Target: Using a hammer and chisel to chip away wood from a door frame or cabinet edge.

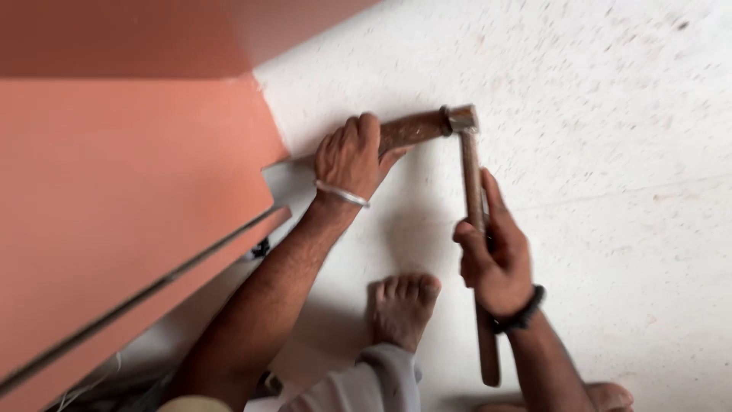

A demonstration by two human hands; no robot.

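While your left hand [352,156] wraps a rusty chisel [415,128] lying 9-to-3 on the white floor [610,114], your right hand [496,255] grips the hammer [474,191] upright, handle toward 6, head touching the chisel's 3 o'clock end.

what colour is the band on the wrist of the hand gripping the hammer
Black, a beaded-looking band on the right hand holding the hammer; seen in the head view.
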